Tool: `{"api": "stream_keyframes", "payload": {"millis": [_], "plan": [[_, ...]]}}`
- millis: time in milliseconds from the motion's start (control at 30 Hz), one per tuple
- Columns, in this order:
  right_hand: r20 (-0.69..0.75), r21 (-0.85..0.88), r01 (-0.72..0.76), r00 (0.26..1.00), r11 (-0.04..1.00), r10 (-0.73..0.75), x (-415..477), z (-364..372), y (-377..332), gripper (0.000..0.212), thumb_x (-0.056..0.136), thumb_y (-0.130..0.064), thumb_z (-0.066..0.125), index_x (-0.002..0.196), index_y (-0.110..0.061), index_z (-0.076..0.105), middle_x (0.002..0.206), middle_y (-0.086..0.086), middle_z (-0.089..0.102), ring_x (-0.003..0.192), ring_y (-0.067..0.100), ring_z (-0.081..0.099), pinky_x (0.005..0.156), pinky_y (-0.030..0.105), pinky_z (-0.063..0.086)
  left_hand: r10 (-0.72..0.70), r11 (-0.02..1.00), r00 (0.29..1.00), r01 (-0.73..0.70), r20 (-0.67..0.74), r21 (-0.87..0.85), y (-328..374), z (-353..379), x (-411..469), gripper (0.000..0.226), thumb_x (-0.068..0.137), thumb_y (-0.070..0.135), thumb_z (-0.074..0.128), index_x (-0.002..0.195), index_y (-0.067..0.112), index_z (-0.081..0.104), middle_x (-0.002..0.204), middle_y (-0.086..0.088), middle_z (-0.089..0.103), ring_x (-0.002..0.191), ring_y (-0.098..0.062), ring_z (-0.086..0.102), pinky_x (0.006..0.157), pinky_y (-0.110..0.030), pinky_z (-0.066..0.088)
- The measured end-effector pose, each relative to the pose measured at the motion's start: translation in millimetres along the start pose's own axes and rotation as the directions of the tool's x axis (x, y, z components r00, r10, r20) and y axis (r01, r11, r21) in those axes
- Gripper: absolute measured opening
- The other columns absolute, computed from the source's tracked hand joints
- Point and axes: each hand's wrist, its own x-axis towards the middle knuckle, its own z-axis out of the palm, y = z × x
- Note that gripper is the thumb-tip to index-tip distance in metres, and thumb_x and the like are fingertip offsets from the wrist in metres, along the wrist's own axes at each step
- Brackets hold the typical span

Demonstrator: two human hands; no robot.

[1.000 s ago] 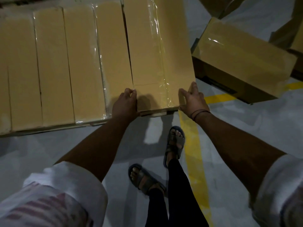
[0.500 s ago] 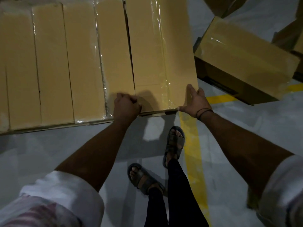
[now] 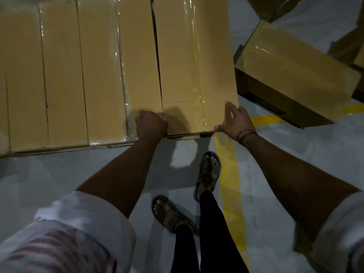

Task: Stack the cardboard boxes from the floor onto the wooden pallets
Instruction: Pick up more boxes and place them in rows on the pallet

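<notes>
Item 1, end box (image 3: 195,66): a tan cardboard box with clear tape down its top. We find it at the right end of the stacked row, lying flat, its left side against the neighbouring box with a dark seam between them. Its near edge sits a little forward of the neighbour's.

Item 2, left hand (image 3: 151,125): at the near left corner of the end box, by the seam. The knuckles are up and the fingers are curled tight onto the box's edge.

Item 3, right hand (image 3: 236,123): it clasps the near right corner of the end box, thumb along the bottom edge and fingers up the right side.

Item 4, stacked row (image 3: 63,75): we count further long boxes side by side to the left, some under plastic wrap.

Item 5, loose box (image 3: 295,75): on the grey floor (image 3: 59,174) to the right, askew and apart from the row, lying over a yellow line (image 3: 230,184).

Item 6, sandalled feet (image 3: 208,170): on the floor near the row's right corner, just beside the yellow line.
</notes>
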Motion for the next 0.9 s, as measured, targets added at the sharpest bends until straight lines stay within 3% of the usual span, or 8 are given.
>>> {"api": "stream_keyframes", "payload": {"millis": [200,333,467,567,633,700,767,900], "plan": [[-0.019,-0.008,-0.007,1.0,1.0,0.006,-5.3,3.0,-1.6,0.101,0.077,-0.04,0.086,0.158,-0.03,0.028,0.158,0.013,0.028,0.14,0.037,0.039,0.112,0.041,0.039,0.0,1.0,1.0,0.0,0.004,0.006,-5.3,4.1,1.0,0.041,0.094,0.037,0.056,0.101,0.0,0.073,0.11,-0.021,0.062,0.111,-0.041,0.056,0.092,-0.043,0.047],[-0.007,-0.024,-0.002,1.0,1.0,0.002,-7.4,4.7,2.1,0.103,0.077,-0.042,0.085,0.159,-0.03,0.025,0.162,0.014,0.023,0.144,0.037,0.034,0.113,0.041,0.037,0.077,0.994,0.997,-0.078,0.022,0.072,-10.8,6.3,0.6,0.039,0.092,0.037,0.057,0.095,0.002,0.076,0.1,-0.021,0.066,0.107,-0.04,0.057,0.094,-0.043,0.044],[0.009,-0.037,0.01,1.0,0.999,-0.009,-7.5,7.0,4.6,0.106,0.078,-0.046,0.083,0.161,-0.032,0.019,0.164,0.013,0.016,0.146,0.038,0.03,0.115,0.043,0.035,0.112,0.982,0.993,-0.115,0.025,0.152,-8.6,1.4,-5.4,0.037,0.094,0.039,0.064,0.112,0.008,0.071,0.121,-0.019,0.057,0.117,-0.04,0.051,0.094,-0.045,0.047],[0.049,-0.003,-0.013,0.999,1.0,0.013,-3.8,5.2,5.4,0.111,0.078,-0.053,0.082,0.161,-0.035,0.01,0.166,0.011,0.009,0.146,0.039,0.031,0.114,0.045,0.039,0.263,0.924,0.965,-0.257,0.017,0.284,-2.4,0.0,-8.4,0.04,0.094,0.032,0.065,0.126,0.009,0.058,0.133,-0.019,0.047,0.121,-0.039,0.044,0.096,-0.046,0.043],[0.079,0.049,-0.033,0.996,0.998,0.029,1.2,0.1,3.5,0.115,0.079,-0.053,0.08,0.162,-0.035,0.002,0.166,0.009,0.008,0.144,0.038,0.034,0.112,0.044,0.04,0.346,0.892,0.938,-0.335,0.018,0.303,4.2,-3.1,-5.2,0.052,0.087,0.022,0.07,0.134,0.011,0.051,0.142,-0.019,0.04,0.125,-0.04,0.042,0.098,-0.045,0.043],[0.072,0.096,-0.043,0.997,0.994,0.036,12.5,-6.6,0.1,0.116,0.082,-0.05,0.079,0.162,-0.029,-0.002,0.166,0.008,0.012,0.145,0.035,0.033,0.113,0.041,0.036,0.402,0.844,0.909,-0.416,0.114,0.339,11.8,-7.5,2.4,0.081,0.079,0.018,0.077,0.149,0.014,0.038,0.158,-0.018,0.026,0.139,-0.041,0.031,0.11,-0.047,0.037],[0.052,0.116,-0.061,0.997,0.991,0.055,29.7,-14.8,-4.3,0.117,0.083,-0.048,0.079,0.162,-0.023,-0.004,0.166,0.009,0.016,0.147,0.033,0.03,0.116,0.039,0.031,0.417,0.781,0.876,-0.482,0.243,0.396,23.0,-11.6,12.5,0.105,0.079,0.027,0.079,0.161,0.015,0.016,0.169,-0.017,0.004,0.151,-0.041,0.014,0.122,-0.048,0.025],[-0.069,0.309,-0.149,0.981,0.939,0.179,69.1,-34.3,-30.5,0.114,0.084,-0.045,0.079,0.163,-0.017,0.002,0.166,0.011,0.022,0.149,0.031,0.031,0.117,0.04,0.032,0.397,0.738,0.851,-0.519,0.344,0.431,39.8,-16.3,35.6,0.125,0.081,0.045,0.077,0.163,0.015,-0.013,0.168,-0.017,-0.024,0.156,-0.041,-0.009,0.127,-0.052,0.011]]}}
